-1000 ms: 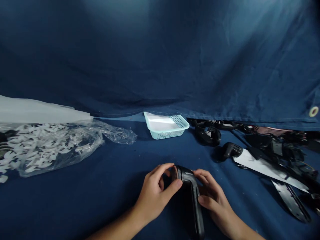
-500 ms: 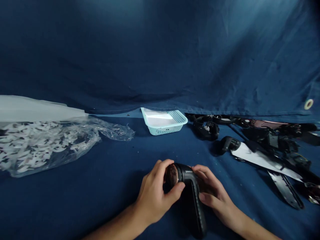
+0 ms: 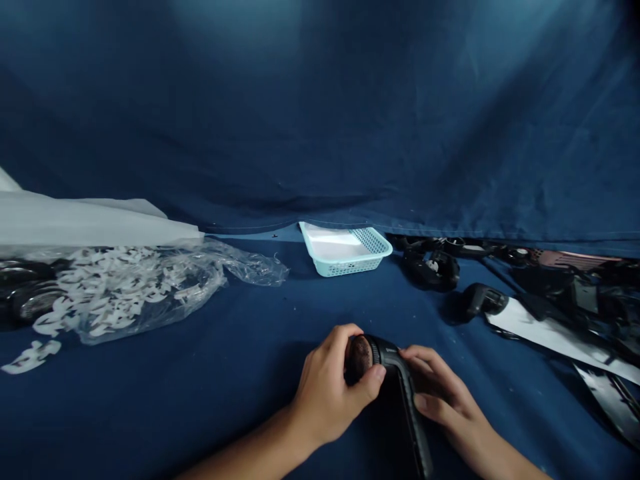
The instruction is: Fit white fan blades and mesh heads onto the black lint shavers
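Observation:
A black angled handheld device with a ribbed collar and a rounded, dark brown head stands between my hands. Its long handle runs down towards the bottom edge of the head view. My left hand is closed around the head end, thumb on the near side of the collar and fingers at the far side. On the other side, my right hand grips the bend and upper handle, with its thumb on the handle's edge. The palm side of the right fingers is partly hidden. Both hands stay just above the blue cloth.
A light-blue plastic basket with a white sheet inside stands ahead. To the left lie a clear bag of white plastic pieces, a loose white piece and dark round parts. Black parts and a white strip crowd the right.
The view has turned a little to the left, so the surroundings appear farther right and more of the left side shows. Both hands keep their hold on the device.

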The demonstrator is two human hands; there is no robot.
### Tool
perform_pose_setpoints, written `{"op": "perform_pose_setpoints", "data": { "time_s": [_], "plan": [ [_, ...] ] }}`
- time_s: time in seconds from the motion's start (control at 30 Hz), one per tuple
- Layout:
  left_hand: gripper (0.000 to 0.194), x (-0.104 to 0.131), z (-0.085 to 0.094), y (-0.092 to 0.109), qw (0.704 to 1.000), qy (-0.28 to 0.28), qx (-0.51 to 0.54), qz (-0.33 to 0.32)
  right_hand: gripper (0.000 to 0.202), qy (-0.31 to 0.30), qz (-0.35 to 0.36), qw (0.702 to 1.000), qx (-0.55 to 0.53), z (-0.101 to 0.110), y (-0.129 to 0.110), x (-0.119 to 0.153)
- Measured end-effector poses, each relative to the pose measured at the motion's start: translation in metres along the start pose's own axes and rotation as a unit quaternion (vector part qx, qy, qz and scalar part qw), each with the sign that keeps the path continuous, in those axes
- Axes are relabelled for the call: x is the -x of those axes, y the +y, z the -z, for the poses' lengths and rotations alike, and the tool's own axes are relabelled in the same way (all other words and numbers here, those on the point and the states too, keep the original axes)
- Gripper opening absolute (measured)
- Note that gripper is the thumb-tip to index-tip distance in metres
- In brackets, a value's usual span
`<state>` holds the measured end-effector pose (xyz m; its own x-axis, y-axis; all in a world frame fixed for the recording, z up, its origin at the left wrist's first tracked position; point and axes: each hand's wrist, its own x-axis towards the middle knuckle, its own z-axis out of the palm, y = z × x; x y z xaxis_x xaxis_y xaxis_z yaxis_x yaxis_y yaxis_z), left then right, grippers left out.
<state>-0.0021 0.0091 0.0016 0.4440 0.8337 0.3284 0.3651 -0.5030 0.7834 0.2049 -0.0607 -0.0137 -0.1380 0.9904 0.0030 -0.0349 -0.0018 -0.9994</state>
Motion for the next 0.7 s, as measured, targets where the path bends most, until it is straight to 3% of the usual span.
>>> {"op": "perform_pose_setpoints", "data": {
  "time_s": [0.47, 0.7],
  "plan": [
    [0.037, -0.002, 0.000, 0.000, 1.000, 0.003, -0.009, -0.016, 0.023, 0.005, -0.006, 1.000, 0.005, -0.006, -0.013, 0.002],
    [0.037, -0.001, 0.000, 0.000, 1.000, 0.008, -0.008, -0.006, 0.030, -0.014, -0.015, 0.999, -0.030, -0.002, -0.007, 0.000]
  ]
}}
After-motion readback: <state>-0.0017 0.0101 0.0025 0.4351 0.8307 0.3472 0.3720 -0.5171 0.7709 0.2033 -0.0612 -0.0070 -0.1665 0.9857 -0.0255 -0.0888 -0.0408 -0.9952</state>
